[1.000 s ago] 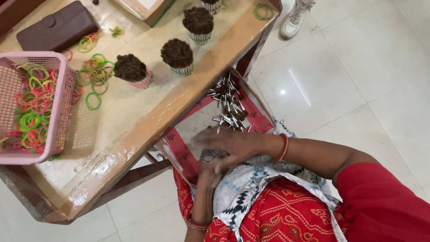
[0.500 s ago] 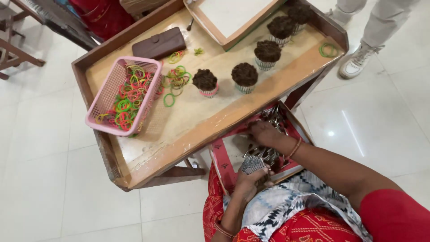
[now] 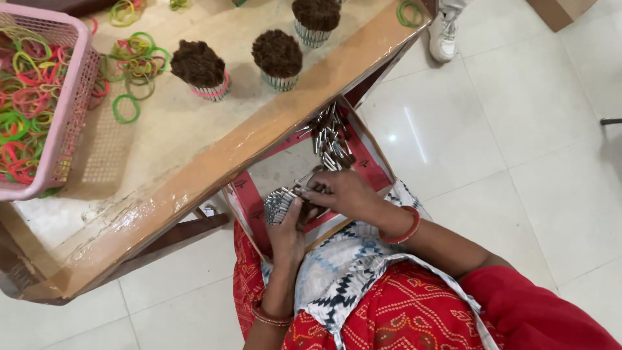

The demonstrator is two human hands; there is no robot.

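Metal sticks, thin and silvery, are gathered in a bundle (image 3: 280,204) held over the person's lap, just below the near edge of a low wooden table (image 3: 214,162). The left hand (image 3: 288,227) is wrapped around the bundle from below, fingers closed on it, so the sticks point up and leftward toward the table. The right hand (image 3: 340,193) lies just to the right of the bundle, touching it, fingertips pinched together on one or two sticks at its top. Both hands meet at the bundle; the left carries it. Beneath them sits a red-sided tray (image 3: 372,170) on the lap, with a loose pile of more sticks (image 3: 330,139) lying farther away in it, long axes mostly pointing away from the person. The table's edge overhangs part of the tray. Farther off on the table stand three cups (image 3: 278,61) filled with dark brown bristly tufts, scattered coloured rubber bands (image 3: 129,107), and a pink basket (image 3: 61,116) of more bands at the left.
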